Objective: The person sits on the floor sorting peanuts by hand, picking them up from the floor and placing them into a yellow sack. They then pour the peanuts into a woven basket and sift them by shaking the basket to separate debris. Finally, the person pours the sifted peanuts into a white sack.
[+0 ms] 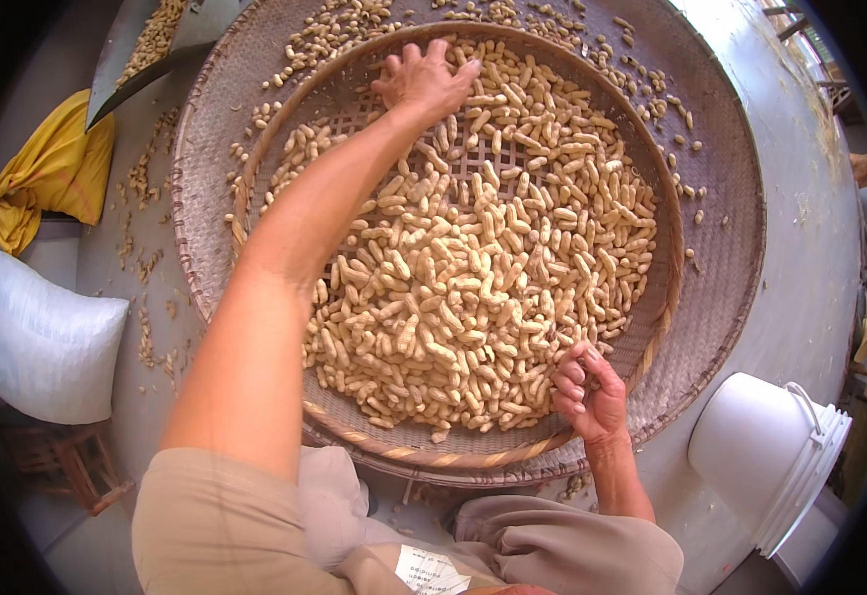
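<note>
Unshelled peanuts (pixel 471 297) lie heaped in a round woven bamboo sieve (pixel 671 297), thickest towards my side. Part of its lattice bottom shows through near the middle. The sieve rests on a wider, flat woven tray (pixel 724 223). My left hand (pixel 426 82) reaches across to the far side of the sieve, fingers spread just inside the rim, beside some peanuts; the underside of its palm is hidden. At the near right edge of the heap is my right hand (pixel 593 394), fingers curled towards the thumb. Whether something small sits inside them cannot be made out.
Small loose peanuts (pixel 337 33) are scattered on the outer tray. A metal scoop-like container (pixel 203 30) with peanuts stands far left, above a yellow cloth or sack (pixel 58 171). A stuffed white sack (pixel 46 335) lies left; a white bucket (pixel 761 454) lies tilted right.
</note>
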`<state>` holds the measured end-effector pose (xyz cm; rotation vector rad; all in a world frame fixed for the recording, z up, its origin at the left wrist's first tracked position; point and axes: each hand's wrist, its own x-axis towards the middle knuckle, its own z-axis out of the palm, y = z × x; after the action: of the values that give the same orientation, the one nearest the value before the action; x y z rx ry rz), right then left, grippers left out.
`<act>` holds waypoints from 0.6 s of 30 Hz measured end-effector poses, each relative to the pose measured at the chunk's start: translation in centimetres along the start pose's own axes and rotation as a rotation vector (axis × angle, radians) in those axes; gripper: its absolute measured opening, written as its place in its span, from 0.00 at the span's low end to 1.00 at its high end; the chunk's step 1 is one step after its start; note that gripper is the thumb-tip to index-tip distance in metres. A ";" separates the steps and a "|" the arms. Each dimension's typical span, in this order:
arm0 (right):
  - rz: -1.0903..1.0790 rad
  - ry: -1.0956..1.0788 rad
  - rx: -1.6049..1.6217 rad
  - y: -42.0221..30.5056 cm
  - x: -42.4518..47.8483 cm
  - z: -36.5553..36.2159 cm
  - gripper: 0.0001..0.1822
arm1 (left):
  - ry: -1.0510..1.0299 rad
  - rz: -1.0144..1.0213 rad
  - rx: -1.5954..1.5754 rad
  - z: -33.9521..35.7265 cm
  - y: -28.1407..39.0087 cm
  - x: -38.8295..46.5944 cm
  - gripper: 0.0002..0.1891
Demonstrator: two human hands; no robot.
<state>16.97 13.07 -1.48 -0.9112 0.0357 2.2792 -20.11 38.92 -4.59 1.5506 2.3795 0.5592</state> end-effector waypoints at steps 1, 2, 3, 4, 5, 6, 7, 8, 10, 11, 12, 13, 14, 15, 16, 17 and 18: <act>-0.021 -0.038 0.024 0.0 0.0 -0.1 0.10 | 0.041 -0.026 0.021 0.5 1.0 0.0 0.40; -0.001 0.004 -0.015 0.1 0.1 -0.1 0.10 | -0.005 -0.064 0.036 0.9 2.1 0.1 0.40; 0.008 0.001 -0.033 0.1 0.1 -0.1 0.10 | 0.008 -0.099 0.061 1.1 3.1 0.2 0.41; 0.023 0.005 -0.055 0.1 0.2 -0.1 0.10 | 0.018 -0.072 0.077 1.5 4.2 0.1 0.43; 0.020 0.007 -0.054 0.2 0.3 -0.1 0.10 | -0.046 -0.047 0.052 1.6 5.0 0.0 0.45; 0.026 0.016 -0.053 0.2 0.4 0.0 0.10 | -0.012 -0.021 0.044 1.7 5.9 -0.2 0.45; 0.036 0.022 -0.054 0.2 0.5 0.0 0.11 | -0.031 -0.007 0.038 1.8 6.7 -0.6 0.45; 0.037 0.016 -0.055 0.3 0.5 0.1 0.11 | -0.063 0.038 0.024 1.7 7.5 -1.0 0.43; 0.033 -0.012 -0.059 0.4 0.7 0.1 0.10 | -0.195 0.167 -0.007 1.5 8.8 -2.3 0.36; 0.021 -0.028 -0.047 0.4 0.8 0.1 0.10 | -0.087 0.323 0.030 1.7 8.9 -4.0 0.28; 0.015 -0.039 -0.030 0.4 0.8 0.1 0.10 | -0.265 0.404 0.017 1.4 9.4 -4.8 0.21; 0.011 -0.014 -0.049 0.4 0.8 0.1 0.10 | -0.331 0.487 -0.023 1.3 9.4 -6.3 0.18; 0.003 -0.012 -0.046 0.4 0.8 0.0 0.10 | -0.352 0.618 -0.056 1.0 8.9 -8.0 0.18; -0.006 -0.034 -0.025 0.3 0.7 0.0 0.10 | -0.369 0.731 -0.062 0.8 8.3 -9.8 0.19; 0.001 -0.027 -0.029 0.3 0.6 -0.1 0.10 | -0.336 0.867 -0.068 0.1 7.1 -11.6 0.20; -0.004 -0.021 -0.044 0.3 0.5 -0.2 0.10 | -0.355 0.941 -0.066 -0.6 5.9 -13.1 0.20; -0.004 -0.027 -0.052 0.2 0.4 -0.3 0.10 | -0.318 1.054 -0.143 -1.5 4.4 -14.6 0.19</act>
<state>16.81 13.05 -1.93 -0.9060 -0.0374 2.2974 -11.21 26.93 -1.28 2.5040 1.1255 0.5684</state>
